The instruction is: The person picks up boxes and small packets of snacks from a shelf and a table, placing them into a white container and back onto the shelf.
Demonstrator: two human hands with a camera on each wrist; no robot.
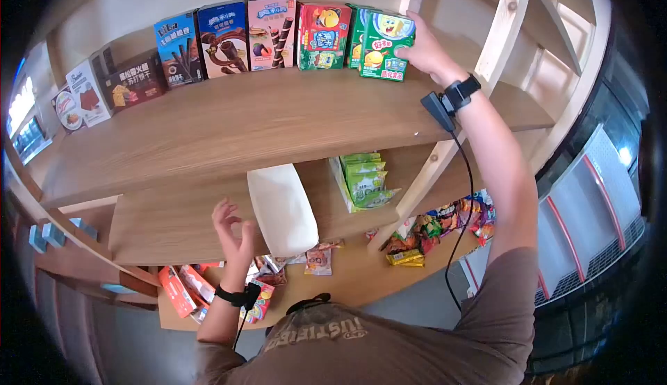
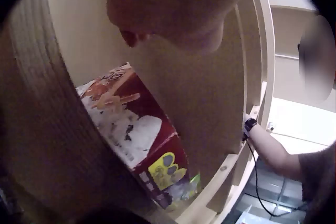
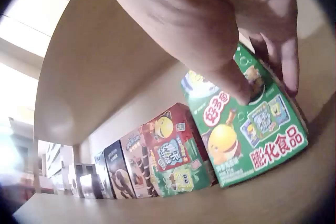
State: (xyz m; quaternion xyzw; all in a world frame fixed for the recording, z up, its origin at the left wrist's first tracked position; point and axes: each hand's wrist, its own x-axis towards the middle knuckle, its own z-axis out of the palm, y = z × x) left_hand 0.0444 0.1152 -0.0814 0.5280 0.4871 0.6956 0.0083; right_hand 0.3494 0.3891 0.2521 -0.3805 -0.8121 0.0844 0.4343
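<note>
My right hand (image 1: pixel 427 48) grips a green snack box (image 1: pixel 383 55) with cartoon figures by its right side, at the right end of the upper shelf. In the right wrist view the thumb presses the front of this box (image 3: pixel 252 124) while the fingers go round its far edge; the box leans. Another green box (image 1: pixel 356 38) stands partly hidden behind it, beside a red and green box (image 1: pixel 324 36). My left hand (image 1: pixel 235 236) holds nothing, fingers loosely bent, in front of the lower shelf just left of a white open tray (image 1: pixel 283 208).
Several biscuit and wafer boxes, among them a pink box (image 1: pixel 272 34) and a blue box (image 1: pixel 178 48), line the upper shelf (image 1: pixel 243 121). Green snack bags (image 1: pixel 365 180) stand on the lower shelf. Colourful packets (image 1: pixel 445 222) lie below. A wooden post (image 1: pixel 507 27) rises near the right arm.
</note>
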